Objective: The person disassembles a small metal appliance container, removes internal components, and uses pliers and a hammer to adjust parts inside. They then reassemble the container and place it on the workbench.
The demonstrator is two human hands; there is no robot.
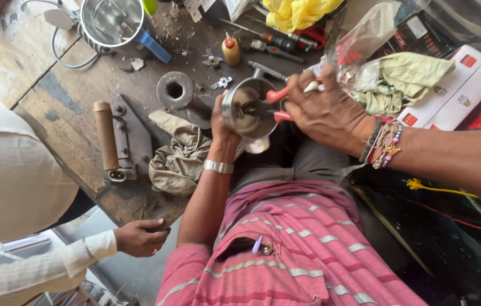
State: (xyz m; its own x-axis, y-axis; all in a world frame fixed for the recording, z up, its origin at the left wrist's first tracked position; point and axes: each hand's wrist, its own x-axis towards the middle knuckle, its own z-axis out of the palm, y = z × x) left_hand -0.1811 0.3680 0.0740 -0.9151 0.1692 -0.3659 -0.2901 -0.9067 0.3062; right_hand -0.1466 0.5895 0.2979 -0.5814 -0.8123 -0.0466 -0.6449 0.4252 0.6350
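Near the middle of the frame, I see my left hand (221, 126) with its fingers wrapped around a small steel jar (247, 107), holding it tilted above the counter (76, 113). My right hand (325, 107) has its fingers closed on red-handled pliers (277, 105), whose nose reaches into the jar's mouth. A crumpled cloth (179, 153) lies just left of my wrist, an old iron (121, 139) beside it. Another person's hand (138, 237) rests on the counter's edge at lower left.
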